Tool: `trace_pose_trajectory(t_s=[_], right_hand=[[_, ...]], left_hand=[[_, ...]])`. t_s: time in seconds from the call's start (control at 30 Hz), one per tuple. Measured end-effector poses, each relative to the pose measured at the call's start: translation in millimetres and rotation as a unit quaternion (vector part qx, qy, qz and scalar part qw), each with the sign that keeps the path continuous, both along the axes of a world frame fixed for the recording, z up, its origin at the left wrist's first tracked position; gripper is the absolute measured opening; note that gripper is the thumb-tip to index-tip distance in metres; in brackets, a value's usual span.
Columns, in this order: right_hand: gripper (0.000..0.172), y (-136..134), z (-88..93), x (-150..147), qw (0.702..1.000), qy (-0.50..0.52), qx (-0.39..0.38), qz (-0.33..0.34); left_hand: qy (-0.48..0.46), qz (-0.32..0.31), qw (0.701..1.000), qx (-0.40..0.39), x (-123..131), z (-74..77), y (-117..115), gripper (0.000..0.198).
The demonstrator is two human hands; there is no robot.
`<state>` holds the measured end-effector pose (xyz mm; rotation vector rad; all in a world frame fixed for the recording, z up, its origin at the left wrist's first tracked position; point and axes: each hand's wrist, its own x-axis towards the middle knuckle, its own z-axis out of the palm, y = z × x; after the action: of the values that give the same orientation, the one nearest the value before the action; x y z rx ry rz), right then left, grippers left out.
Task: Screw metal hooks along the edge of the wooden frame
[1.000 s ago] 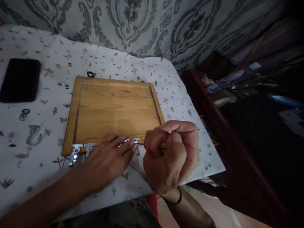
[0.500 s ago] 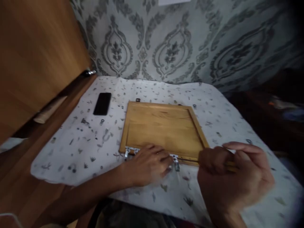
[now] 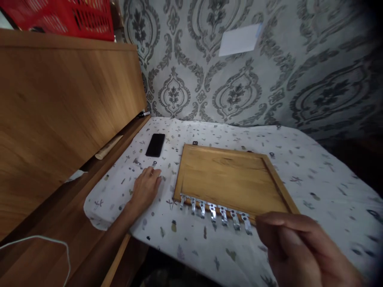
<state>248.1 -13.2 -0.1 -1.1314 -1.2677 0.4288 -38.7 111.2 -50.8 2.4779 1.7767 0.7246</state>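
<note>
A framed wooden board (image 3: 227, 175) lies flat on the patterned white cloth. Along its near edge runs a metal strip with several hooks (image 3: 213, 213) hanging toward me. My left hand (image 3: 146, 187) is on the cloth left of the board, fingers stretched loosely forward, beside a small dark ring-shaped piece (image 3: 154, 163) and a small metallic bit (image 3: 137, 162). My right hand (image 3: 295, 247) is closed in a fist at the board's near right corner. The screwdriver in it is almost wholly hidden now; its yellow handle and thin shaft showed earlier.
A black phone (image 3: 155, 145) lies at the back left of the cloth (image 3: 191, 247). A wooden cabinet (image 3: 68, 99) stands along the left, with a red basket (image 3: 89, 20) on top. A white cable (image 3: 38, 237) hangs at lower left. White paper (image 3: 240, 40) is on the patterned wall.
My left hand has left the hook strip and moved left across the cloth, uncovering the hooks. My right hand stays closed near the board's corner. The view has tilted up and turned left.
</note>
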Motion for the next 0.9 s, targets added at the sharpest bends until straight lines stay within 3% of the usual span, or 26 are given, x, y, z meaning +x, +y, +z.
trace_pose_trajectory(t_s=[0.1,0.2,0.3,0.4,0.5,0.63,0.8,0.9], right_hand=[[0.017,-1,10.5,-17,0.990,-0.142,0.011,0.020],[0.014,-1,16.0,-28,0.966,-0.236,0.045,0.098],[0.021,-2,14.8,-37,0.939,-0.294,0.055,0.171],[0.028,-4,6.5,-48,0.919,-0.339,0.046,0.197],[0.029,-2,-5.8,-55,0.906,-0.359,0.030,0.223],[0.025,5,-19.9,-62,0.916,-0.334,-0.004,0.221],[0.016,11,-26.6,-73,0.931,-0.297,-0.092,0.190],[0.029,15,-25.8,-79,0.927,-0.300,-0.150,0.167]], left_hand=[[-0.038,0.018,0.999,-0.027,-7,-2.6,6,0.020],[-0.089,0.030,0.994,-0.057,-8,-3.3,12,0.017],[-0.152,0.040,0.984,-0.087,-10,-4.7,17,0.015],[-0.230,0.041,0.965,-0.119,-15,-7.8,22,0.010],[-0.318,0.035,0.935,-0.152,-18,-9.4,27,0.015],[-0.413,0.015,0.887,-0.206,-15,-1.7,25,0.033],[-0.474,-0.006,0.840,-0.265,4,17.6,2,0.046],[-0.498,0.010,0.815,-0.296,20,26.4,-13,0.051]])
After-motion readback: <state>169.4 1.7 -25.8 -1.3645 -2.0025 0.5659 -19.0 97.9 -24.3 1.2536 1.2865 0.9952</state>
